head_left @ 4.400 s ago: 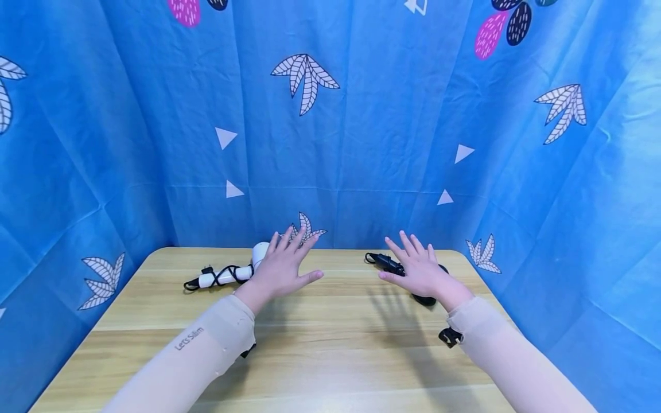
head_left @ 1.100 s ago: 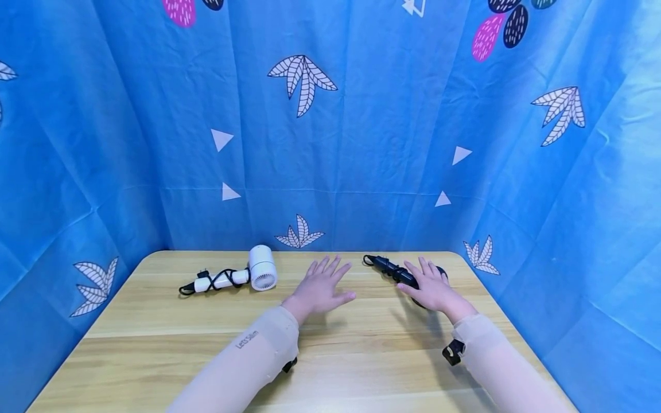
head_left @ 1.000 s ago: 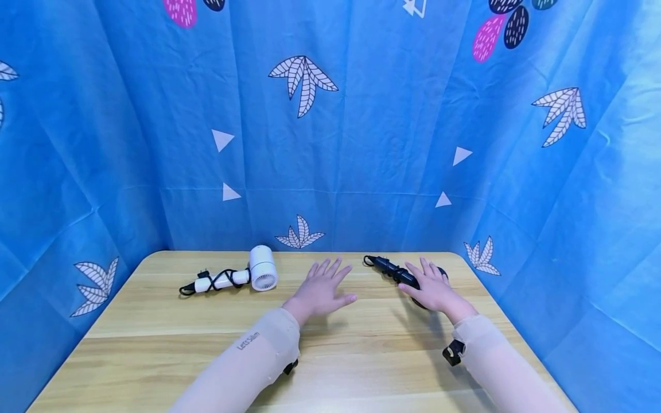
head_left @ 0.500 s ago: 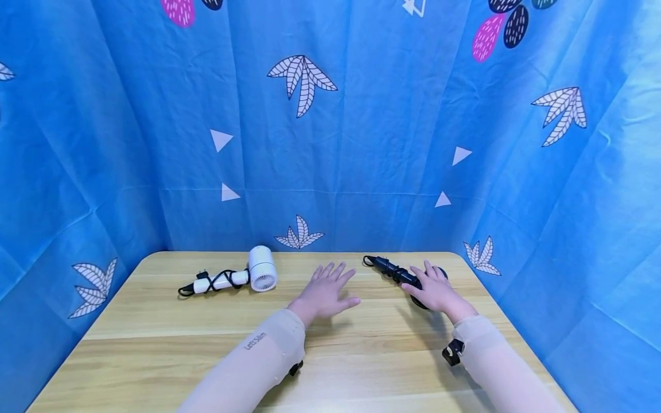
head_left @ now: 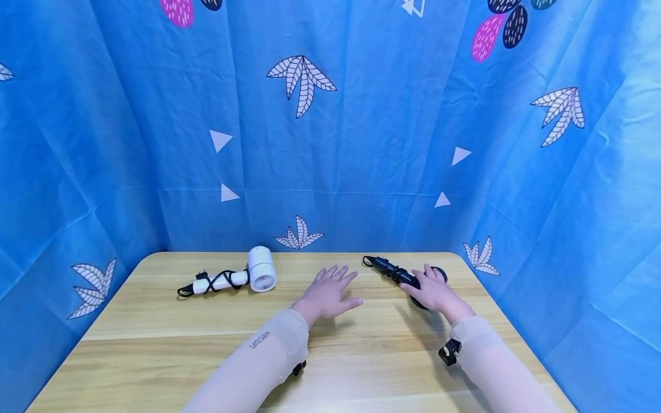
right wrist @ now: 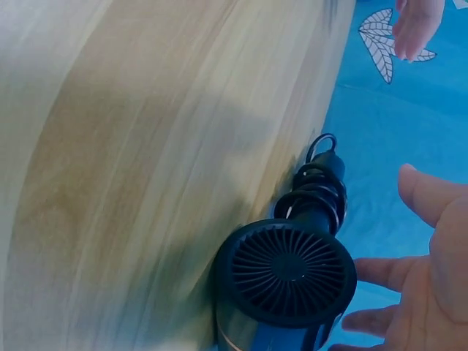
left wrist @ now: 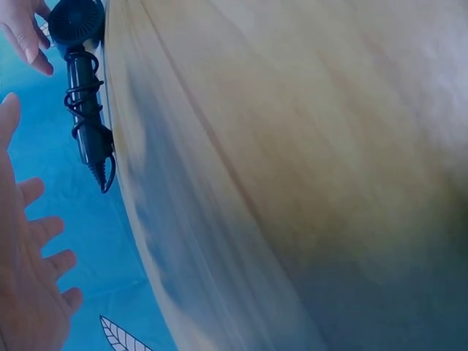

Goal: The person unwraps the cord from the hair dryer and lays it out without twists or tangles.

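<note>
A black hair dryer (head_left: pixel 395 272), its cord wound round the handle, lies at the right of the table. My right hand (head_left: pixel 438 292) is over its head end and hides part of it in the head view. In the right wrist view, the fingers (right wrist: pixel 384 272) reach to the far side of the round vented head (right wrist: pixel 289 270), with the thumb held apart; contact is unclear. My left hand (head_left: pixel 326 293) hovers over the middle of the table, fingers spread, holding nothing. To its left lies a white hair dryer (head_left: pixel 262 269) with a black cord crossed round its handle.
The pale wooden table (head_left: pixel 181 344) ends at a blue curtain (head_left: pixel 330 143) with leaf prints, which hangs behind and on both sides. Black wrist cameras (head_left: pixel 450 351) sit under the sleeves.
Over about four seconds my left hand has moved right, away from the white hair dryer. My right hand has come down to the black hair dryer, its fingers bending slightly. Neither dryer has moved.
</note>
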`<state>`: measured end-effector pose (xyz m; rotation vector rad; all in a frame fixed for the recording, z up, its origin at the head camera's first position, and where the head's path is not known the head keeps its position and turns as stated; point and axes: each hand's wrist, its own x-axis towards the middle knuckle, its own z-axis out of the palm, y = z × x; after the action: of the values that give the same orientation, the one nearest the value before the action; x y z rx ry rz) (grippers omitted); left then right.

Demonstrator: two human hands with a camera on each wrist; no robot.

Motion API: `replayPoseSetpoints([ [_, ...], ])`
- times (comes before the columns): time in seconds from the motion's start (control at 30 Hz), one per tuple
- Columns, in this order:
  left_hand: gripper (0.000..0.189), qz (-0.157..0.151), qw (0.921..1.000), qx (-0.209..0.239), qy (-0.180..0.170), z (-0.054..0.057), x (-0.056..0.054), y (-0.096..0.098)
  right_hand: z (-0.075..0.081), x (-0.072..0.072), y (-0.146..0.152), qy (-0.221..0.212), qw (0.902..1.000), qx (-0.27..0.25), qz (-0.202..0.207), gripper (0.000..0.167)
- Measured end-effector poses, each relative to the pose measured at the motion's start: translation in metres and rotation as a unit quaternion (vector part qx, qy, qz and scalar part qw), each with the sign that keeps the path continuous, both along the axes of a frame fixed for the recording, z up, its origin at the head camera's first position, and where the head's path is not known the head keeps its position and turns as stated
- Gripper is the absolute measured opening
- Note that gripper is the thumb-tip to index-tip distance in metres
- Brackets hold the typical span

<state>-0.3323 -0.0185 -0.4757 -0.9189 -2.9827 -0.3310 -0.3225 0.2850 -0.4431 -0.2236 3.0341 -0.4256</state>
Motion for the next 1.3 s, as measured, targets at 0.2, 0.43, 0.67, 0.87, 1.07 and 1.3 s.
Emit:
replayPoseSetpoints([
  [0.2, 0.084, -0.003, 1.0, 0.003, 0.004, -0.002, 0.0, 0.002, -0.002, -0.004, -0.001, -0.001, 0.9997, -0.004, -0.024, 0.078],
  [0.43, 0.08, -0.009, 0.9999, 0.008, 0.002, 0.001, 0.002, 0.007, -0.005, -0.007, -0.001, -0.001, 0.9988, 0.004, -0.048, 0.076],
  [0.67, 0.077, -0.007, 0.9999, 0.009, 0.004, 0.003, 0.003, 0.011, -0.006, -0.011, 0.001, 0.006, 0.9981, 0.006, -0.062, 0.074],
  [0.87, 0.08, -0.007, 0.9999, 0.011, 0.01, 0.001, 0.001, 0.013, -0.005, -0.016, 0.002, 0.017, 0.9965, 0.023, -0.078, 0.065],
  [1.07, 0.076, -0.008, 0.9997, 0.018, 0.014, -0.003, -0.001, 0.016, -0.006, -0.019, 0.004, 0.019, 0.9953, 0.029, -0.09, 0.055],
  [1.3, 0.072, -0.002, 0.9996, 0.022, 0.019, -0.002, 0.0, 0.019, -0.007, -0.021, 0.008, 0.021, 0.9923, 0.019, -0.12, 0.059],
])
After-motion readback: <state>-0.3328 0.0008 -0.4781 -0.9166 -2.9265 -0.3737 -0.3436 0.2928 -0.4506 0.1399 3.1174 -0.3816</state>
